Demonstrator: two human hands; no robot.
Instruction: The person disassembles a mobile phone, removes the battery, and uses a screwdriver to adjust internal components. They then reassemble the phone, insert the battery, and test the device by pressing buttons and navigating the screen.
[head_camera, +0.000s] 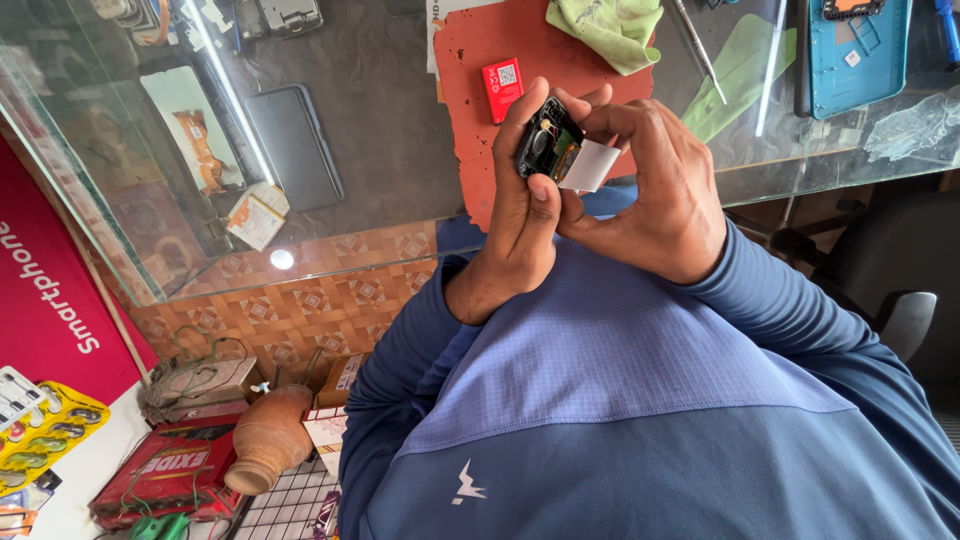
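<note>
Both of my hands are raised in front of my chest, above the edge of a glass table (400, 120). My left hand (520, 215) grips a small black opened device (545, 145) between thumb and fingers, its insides showing. My right hand (665, 190) pinches a flat grey-white rectangular piece (590, 166) that sticks out of the device's lower side. The hands touch each other around the device. My blue sleeves and shirt fill the lower part of the view.
A red mat (470, 60) on the table carries a small red box (502, 88). Beside it lie a green cloth (610, 28), a thin metal tool (700, 50) and a blue mat (860, 50). A dark phone (295, 145) shows through the glass. A clay pot (268, 440) stands at the lower left.
</note>
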